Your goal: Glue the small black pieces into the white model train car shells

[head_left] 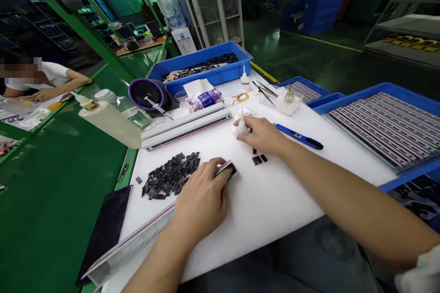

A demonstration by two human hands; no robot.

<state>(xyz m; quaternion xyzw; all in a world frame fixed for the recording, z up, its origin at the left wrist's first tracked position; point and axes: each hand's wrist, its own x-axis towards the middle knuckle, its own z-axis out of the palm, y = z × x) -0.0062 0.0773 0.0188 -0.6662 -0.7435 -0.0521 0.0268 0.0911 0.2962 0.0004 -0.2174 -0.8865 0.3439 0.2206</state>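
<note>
My left hand point(204, 187) is wrapped round the far end of a long grey metal profile point(137, 233) with a red stripe, which lies slanted across the near left of the white work surface. Between the thumb and fingers of my right hand point(261, 135) is a small white squeeze bottle point(242, 126) with a thin nozzle, at a crumpled clear wrapper. A heap of small black rectangular pieces point(170, 176) spreads beside my left hand. A few more black pieces point(257, 160) lie below my right hand. Close to my right wrist rests a blue pen-shaped tool point(299, 136).
More striped profiles point(189, 132) lie behind the heap. Beyond stand a purple-rimmed black container point(147, 94), a blue bin point(213, 71) and another dropper bottle point(245, 80). Tweezers point(264, 94) lie further back. Blue trays of profiles point(388, 128) stand right; a person point(44, 78) sits far left.
</note>
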